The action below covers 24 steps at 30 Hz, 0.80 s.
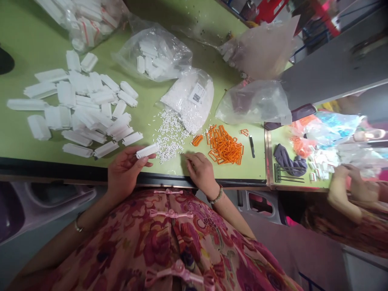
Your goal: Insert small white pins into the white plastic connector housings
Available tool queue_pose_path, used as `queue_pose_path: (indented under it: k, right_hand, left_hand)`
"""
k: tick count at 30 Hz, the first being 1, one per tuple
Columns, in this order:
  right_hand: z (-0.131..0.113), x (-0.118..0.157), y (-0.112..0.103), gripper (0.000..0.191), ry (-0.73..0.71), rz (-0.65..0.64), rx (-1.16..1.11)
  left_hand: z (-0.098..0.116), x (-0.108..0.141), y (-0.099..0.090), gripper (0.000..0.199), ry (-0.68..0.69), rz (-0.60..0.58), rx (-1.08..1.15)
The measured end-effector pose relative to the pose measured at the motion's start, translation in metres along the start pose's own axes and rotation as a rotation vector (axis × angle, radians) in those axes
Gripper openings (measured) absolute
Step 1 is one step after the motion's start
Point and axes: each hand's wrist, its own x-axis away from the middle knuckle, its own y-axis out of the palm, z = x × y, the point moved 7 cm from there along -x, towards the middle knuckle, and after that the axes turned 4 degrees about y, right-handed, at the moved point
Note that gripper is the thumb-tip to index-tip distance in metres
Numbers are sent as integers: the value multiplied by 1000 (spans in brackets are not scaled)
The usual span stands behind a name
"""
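Between the thumb and fingers of my left hand is a white plastic housing, its long side facing up. My right hand rests at the table's front edge with its fingers curled together; whether a small piece is pinched there I cannot make out. Just beyond it lies a scatter of tiny white pins, spilling from a clear bag with a printed label. Right of that hand is a heap of orange rectangular frames. A pile of similar white housings covers the table on the left.
Clear bags of white parts stand at the back, beside an emptier plastic bag. A small black-handled tool lies right of the orange heap. At the adjoining table, a co-worker's hands are near white pieces and a grey cloth.
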Motion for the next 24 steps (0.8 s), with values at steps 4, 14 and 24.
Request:
queue_pose_path:
  k: [4, 14, 24]
  right_hand:
    - [11, -7, -5, 24, 86, 48, -31]
    - [10, -27, 10, 12, 133, -73, 0]
    - [-46, -37, -5, 18, -27, -25, -440]
  left_hand:
    - [-2, 1, 0, 46, -6, -12, -17]
    - [0, 5, 5, 53, -10, -85, -92]
    - [-8, 7, 7, 66, 32, -144, -293]
